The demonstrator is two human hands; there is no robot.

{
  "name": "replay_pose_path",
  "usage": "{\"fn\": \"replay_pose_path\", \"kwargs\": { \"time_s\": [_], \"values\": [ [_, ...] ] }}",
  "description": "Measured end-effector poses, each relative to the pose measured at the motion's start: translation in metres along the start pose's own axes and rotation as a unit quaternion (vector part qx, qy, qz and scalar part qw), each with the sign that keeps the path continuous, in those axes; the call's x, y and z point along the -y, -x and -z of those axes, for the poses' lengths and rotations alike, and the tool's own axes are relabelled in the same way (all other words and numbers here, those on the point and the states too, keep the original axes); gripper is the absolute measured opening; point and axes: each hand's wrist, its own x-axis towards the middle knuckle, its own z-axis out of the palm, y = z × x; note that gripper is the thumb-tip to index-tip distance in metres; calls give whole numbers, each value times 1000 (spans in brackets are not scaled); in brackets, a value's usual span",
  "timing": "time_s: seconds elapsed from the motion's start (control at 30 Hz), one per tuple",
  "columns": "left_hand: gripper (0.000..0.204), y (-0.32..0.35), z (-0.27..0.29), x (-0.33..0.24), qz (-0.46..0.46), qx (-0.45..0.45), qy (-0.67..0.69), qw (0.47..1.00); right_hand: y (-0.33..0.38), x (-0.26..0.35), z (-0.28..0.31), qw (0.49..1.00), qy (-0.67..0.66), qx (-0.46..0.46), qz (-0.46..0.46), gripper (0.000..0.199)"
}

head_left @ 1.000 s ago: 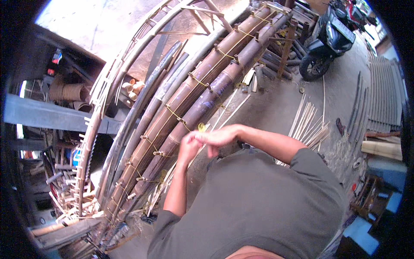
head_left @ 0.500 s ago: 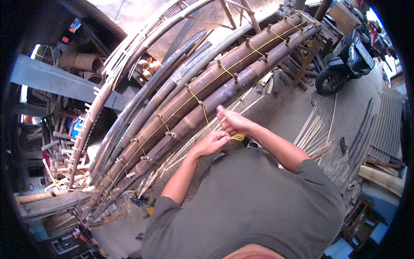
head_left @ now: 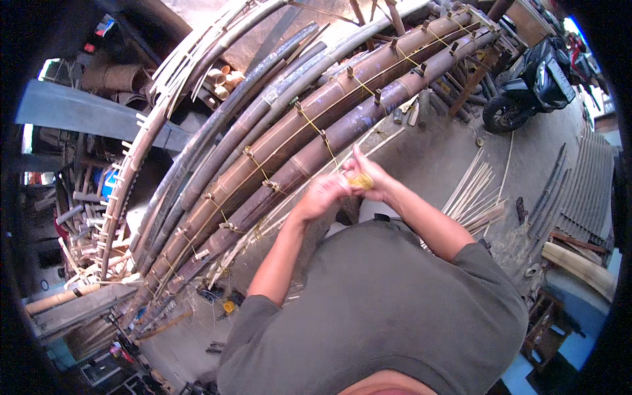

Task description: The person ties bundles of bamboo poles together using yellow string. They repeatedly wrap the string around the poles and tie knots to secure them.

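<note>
In front of my chest, my right hand has its fingers closed around a small bundle of yellow cord, its thumb pointing up. Close against that bundle is my left hand, its fingers curled but smeared by motion, so its grip cannot be made out. Just beyond both hands lies a long dark bamboo pole. A second, browner bamboo pole runs alongside it. Yellow lashings cross the two poles at intervals, around short pegs, and one strand drops from the near pole toward my hands.
More long poles lie behind the lashed pair, beside a curved pegged frame. Thin bamboo strips are spread on the floor at right. A motorcycle and corrugated sheets stand farther right.
Both hands have risen slightly and moved right. The yellow cord bundle has come up into my right hand from below. The poles appear shifted as my view moved.
</note>
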Motion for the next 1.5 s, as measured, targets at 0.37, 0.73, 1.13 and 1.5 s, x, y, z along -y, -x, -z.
{"fn": "replay_pose_path", "kwargs": {
  "time_s": [0.37, 0.73, 1.13, 1.5],
  "values": [
    [25, -10, -7, 8, 58, -34, -196, 978, -24, 14, 22, 978, 206, 0, 36, 52],
    [20, 40, 21, -14, -1, -191, -456, 869, -15, -51, -45, 675, 610, -253, 329, 32],
    [27, 65, 162, 10, 147, -293, -515, 792, -145, -107, -173, 802, 38, -243, 544, 28],
    [35, 65, 173, 23, 112, -325, -456, 821, -230, 15, -185, 840, 510, 85, 164, 60]
  ]
}}
